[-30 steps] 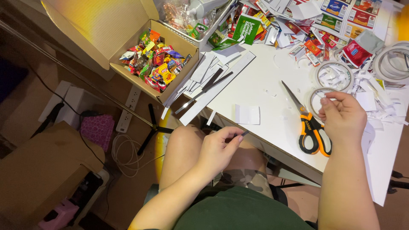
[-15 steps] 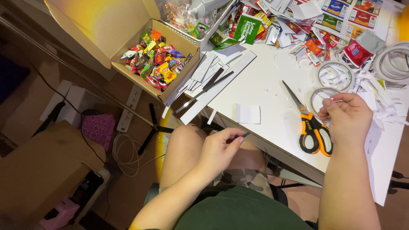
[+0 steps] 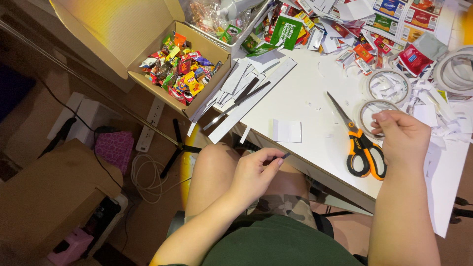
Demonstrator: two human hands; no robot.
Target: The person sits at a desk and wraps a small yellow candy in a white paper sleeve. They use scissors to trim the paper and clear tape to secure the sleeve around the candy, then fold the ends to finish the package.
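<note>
My left hand [image 3: 256,172] hovers over my lap just below the white table's edge [image 3: 315,162], fingers pinched on a small dark strip [image 3: 285,155]. My right hand [image 3: 401,138] rests on the table, thumb and fingers closed on a clear tape roll [image 3: 374,113]. Orange-handled scissors [image 3: 359,143] lie shut just left of that hand. A small white folded paper [image 3: 287,131] lies on the table between the hands.
An open cardboard box of colourful miniature packets [image 3: 182,69] sits at the table's left corner beside long paper strips [image 3: 246,93]. Printed cut-outs and paper scraps [image 3: 384,29] crowd the far side, with more tape rolls [image 3: 389,83]. A power strip [image 3: 148,128] and boxes sit on the floor.
Both hands stay almost where they were; my right hand's fingers shifted slightly on the tape roll. Nothing else has moved.
</note>
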